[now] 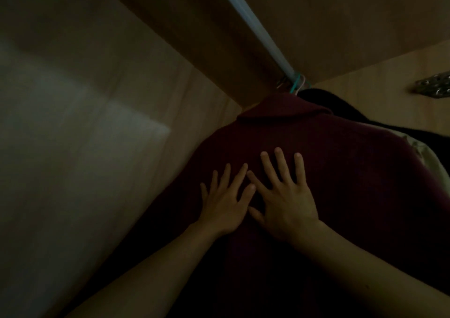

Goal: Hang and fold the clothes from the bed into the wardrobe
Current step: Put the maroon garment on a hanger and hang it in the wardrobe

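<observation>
Deep in wardrobe (146, 86), dim light. Hung on rail (255, 28) by teal hook (295, 84), probably: maroon coat (341, 171), collar uppermost. Laid flat on its back, close together, fingers straight and spread, gripping nothing: left hand (222, 204), right hand (285, 200). Looks like smoothing cloth, maybe pushing toward black garment (341, 105) and pale garment (423, 157) behind, bunching hangers at rail's end.
</observation>
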Motion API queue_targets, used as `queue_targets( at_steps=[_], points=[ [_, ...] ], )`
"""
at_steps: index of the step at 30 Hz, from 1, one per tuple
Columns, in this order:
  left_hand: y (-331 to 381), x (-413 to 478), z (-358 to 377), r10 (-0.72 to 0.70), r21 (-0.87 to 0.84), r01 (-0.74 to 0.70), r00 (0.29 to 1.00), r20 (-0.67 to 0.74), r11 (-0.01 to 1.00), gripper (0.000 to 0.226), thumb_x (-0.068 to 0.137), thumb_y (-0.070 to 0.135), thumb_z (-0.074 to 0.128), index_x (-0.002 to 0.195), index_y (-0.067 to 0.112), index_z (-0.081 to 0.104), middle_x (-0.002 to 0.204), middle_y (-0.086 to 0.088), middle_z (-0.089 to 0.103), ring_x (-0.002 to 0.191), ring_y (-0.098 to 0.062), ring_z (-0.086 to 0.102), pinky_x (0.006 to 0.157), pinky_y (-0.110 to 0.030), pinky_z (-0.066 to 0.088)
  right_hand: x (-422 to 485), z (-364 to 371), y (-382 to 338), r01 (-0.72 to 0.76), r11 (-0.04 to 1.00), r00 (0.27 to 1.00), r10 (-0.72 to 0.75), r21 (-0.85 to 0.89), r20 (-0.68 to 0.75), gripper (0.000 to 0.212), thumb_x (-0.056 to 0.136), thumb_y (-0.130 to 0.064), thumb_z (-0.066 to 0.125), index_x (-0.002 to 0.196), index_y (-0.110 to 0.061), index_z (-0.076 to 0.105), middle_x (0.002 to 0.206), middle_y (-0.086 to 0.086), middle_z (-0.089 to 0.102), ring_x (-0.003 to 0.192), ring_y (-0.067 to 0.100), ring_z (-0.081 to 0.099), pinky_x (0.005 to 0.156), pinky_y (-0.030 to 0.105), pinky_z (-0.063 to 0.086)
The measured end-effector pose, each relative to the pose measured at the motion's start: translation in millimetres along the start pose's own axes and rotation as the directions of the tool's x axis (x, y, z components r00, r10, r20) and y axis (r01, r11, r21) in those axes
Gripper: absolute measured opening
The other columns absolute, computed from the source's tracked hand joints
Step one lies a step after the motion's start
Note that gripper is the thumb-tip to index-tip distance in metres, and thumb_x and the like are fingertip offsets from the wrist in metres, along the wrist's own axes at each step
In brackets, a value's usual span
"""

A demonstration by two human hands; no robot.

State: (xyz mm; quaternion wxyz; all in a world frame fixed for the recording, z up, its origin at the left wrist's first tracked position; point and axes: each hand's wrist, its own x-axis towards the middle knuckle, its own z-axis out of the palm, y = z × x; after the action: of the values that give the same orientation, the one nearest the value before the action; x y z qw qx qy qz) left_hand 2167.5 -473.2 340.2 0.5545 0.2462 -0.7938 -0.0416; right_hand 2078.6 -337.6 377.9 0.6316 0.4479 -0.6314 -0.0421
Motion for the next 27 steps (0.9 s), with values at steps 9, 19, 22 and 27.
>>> queue_targets(
  at_steps=[9, 19, 22, 27],
  points=[
    [-14.7, -87.1, 59.1, -0.139, 0.082, 0.142, 0.989, -0.044, 0.986, 0.067, 0.071, 0.089, -0.014, 0.133, 0.067, -0.028, 0.154, 0.013, -0.038, 0.144, -0.022, -0.034, 0.108, -0.069, -0.016, -61.5, 28.2, -30.6, 0.075, 0.997, 0.981, -0.067, -0.037, 0.185, 0.09, 0.084, -0.081, 0.018, 0.151, -0.034, -0.019, 0.145, 0.016, -0.049, 0.129, 0.045, -0.048, 0.103, 0.068, -0.026],
    [-19.6, -95.3, 69.8, -0.114, -0.001, 0.115, 0.983, 0.144, 0.993, 0.063, 0.086, 0.081, 0.012, 0.13, 0.068, -0.031, 0.145, 0.016, -0.049, 0.143, -0.018, -0.034, 0.113, -0.065, -0.012, -79.6, 34.8, -30.3, 0.07, 0.995, 0.98, -0.054, -0.077, 0.189, 0.088, 0.085, -0.079, 0.01, 0.149, -0.031, -0.027, 0.146, 0.02, -0.048, 0.132, 0.046, -0.045, 0.105, 0.068, -0.024],
    [-22.9, -126.2, 61.0, -0.118, 0.019, 0.116, 0.981, 0.152, 0.993, 0.065, 0.092, 0.075, 0.015, 0.136, 0.062, -0.031, 0.149, 0.012, -0.045, 0.146, -0.018, -0.032, 0.117, -0.058, -0.014, -103.1, 28.5, -46.1, 0.088, 0.996, 0.971, -0.084, -0.01, 0.223, 0.088, 0.086, -0.078, 0.01, 0.148, -0.028, -0.029, 0.148, 0.019, -0.045, 0.133, 0.046, -0.043, 0.105, 0.069, -0.024],
    [-13.7, -211.4, 78.4, -0.303, -0.017, 0.315, 0.925, 0.231, 0.949, 0.072, 0.091, 0.075, 0.023, 0.127, 0.066, -0.038, 0.145, 0.013, -0.045, 0.139, -0.018, -0.038, 0.111, -0.064, -0.016, -168.1, 32.5, -73.3, 0.174, 0.979, 0.921, -0.201, 0.107, 0.334, 0.09, 0.084, -0.08, 0.01, 0.142, -0.028, -0.035, 0.145, 0.016, -0.048, 0.126, 0.044, -0.051, 0.097, 0.071, -0.032]
  ],
)
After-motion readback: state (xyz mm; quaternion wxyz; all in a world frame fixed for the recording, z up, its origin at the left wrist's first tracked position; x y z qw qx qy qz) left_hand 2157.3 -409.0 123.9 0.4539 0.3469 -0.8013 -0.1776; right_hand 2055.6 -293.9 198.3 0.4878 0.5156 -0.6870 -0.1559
